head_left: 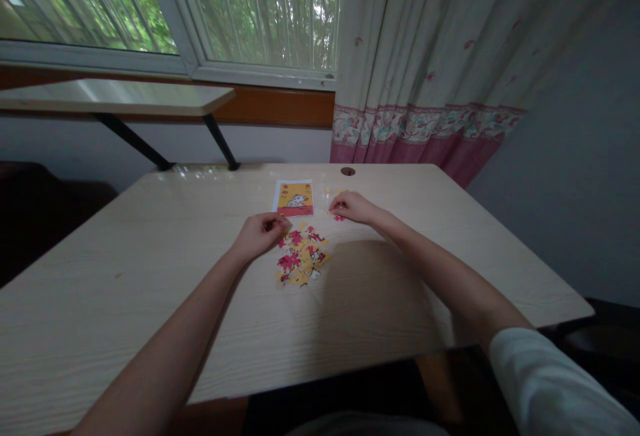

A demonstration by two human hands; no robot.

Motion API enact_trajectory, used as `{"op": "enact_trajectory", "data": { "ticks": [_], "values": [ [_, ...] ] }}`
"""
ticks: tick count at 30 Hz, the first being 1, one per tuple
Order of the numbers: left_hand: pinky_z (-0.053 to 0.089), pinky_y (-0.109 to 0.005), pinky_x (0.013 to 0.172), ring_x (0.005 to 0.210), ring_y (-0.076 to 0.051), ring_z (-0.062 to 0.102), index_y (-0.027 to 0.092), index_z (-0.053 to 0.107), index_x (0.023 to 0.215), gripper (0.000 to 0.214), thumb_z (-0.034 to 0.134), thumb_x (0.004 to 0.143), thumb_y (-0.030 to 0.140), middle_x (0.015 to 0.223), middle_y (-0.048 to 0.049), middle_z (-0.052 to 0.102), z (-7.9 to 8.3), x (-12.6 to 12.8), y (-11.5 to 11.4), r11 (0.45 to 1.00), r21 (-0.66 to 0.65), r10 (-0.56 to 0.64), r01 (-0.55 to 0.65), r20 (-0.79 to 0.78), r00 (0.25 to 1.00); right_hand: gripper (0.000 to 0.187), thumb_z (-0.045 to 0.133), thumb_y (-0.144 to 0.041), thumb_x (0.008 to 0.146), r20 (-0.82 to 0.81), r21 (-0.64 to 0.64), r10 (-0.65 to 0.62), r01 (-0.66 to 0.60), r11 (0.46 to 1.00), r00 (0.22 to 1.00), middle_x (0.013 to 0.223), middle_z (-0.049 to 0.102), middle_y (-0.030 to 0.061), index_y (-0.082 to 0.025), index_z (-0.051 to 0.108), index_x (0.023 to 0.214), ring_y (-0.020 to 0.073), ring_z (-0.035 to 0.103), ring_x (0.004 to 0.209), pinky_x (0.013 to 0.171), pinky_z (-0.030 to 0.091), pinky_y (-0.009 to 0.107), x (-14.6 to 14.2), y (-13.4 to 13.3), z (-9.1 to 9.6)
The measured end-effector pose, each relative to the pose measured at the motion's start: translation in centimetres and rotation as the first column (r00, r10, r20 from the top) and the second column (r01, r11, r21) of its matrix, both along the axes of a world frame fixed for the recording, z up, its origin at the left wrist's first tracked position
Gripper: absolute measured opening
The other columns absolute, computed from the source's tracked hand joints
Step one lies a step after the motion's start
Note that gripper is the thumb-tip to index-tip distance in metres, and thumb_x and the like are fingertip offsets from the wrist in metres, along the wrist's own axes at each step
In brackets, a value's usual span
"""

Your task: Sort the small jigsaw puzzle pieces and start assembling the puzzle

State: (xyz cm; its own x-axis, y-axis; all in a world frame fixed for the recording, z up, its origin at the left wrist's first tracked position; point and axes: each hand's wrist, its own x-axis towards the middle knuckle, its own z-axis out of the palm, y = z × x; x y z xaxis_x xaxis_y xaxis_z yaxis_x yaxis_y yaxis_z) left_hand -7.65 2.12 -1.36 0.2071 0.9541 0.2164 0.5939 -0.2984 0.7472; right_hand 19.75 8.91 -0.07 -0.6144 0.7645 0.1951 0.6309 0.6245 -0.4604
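A loose heap of jigsaw puzzle pieces (301, 256), mostly yellow, pink and white, lies in the middle of the table. My left hand (260, 235) rests at the heap's upper left side, its fingers curled and pinched; what they hold, if anything, is too small to make out. Above the heap lies a picture card (295, 199) with a white animal on yellow and red. To its right, my right hand (354, 207) pinches at a puzzle piece among a small group of pieces (339, 218), partly hidden under the fingers. A few yellow pieces (334, 191) lie just beyond that hand.
The pale wooden table (150, 276) reaches to the wall, with a round cable hole (348, 171) near its back edge. A raised shelf (115, 96) on black legs stands at the back left. A patterned curtain (415, 89) hangs beside the window behind.
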Motion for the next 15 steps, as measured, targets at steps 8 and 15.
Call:
{"op": "enact_trajectory", "data": {
  "ticks": [8, 15],
  "values": [
    [0.042, -0.024, 0.057, 0.060, -0.014, 0.056, 0.013, 0.068, 0.077, 0.024, 0.056, 0.073, 0.034, 0.071, -0.0047, 0.068, 0.0, 0.0, 0.0, 1.000, 0.002, -0.011, 0.011, -0.013, 1.000, 0.015, 0.065, -0.019, 0.077, -0.082, -0.048, -0.027, 0.023, 0.999, 0.996, 0.080, 0.067, 0.0038, -0.016, 0.071, 0.089, 0.0105, 0.056, 0.070, 0.065, 0.040, 0.022, 1.0, -1.5, -0.6],
    [0.041, -0.024, 0.055, 0.058, -0.013, 0.054, 0.013, 0.068, 0.076, 0.026, 0.054, 0.073, 0.035, 0.069, -0.0047, 0.068, 0.2, 0.0, -0.1, 1.000, 0.028, -0.007, 0.008, -0.053, 0.999, 0.015, 0.066, -0.024, 0.077, -0.124, -0.037, -0.012, 0.007, 0.999, 0.992, 0.081, 0.065, 0.0053, -0.017, 0.072, 0.090, 0.0130, 0.057, 0.075, 0.068, 0.042, 0.023, 2.9, -3.4, -1.1]
  ]
}}
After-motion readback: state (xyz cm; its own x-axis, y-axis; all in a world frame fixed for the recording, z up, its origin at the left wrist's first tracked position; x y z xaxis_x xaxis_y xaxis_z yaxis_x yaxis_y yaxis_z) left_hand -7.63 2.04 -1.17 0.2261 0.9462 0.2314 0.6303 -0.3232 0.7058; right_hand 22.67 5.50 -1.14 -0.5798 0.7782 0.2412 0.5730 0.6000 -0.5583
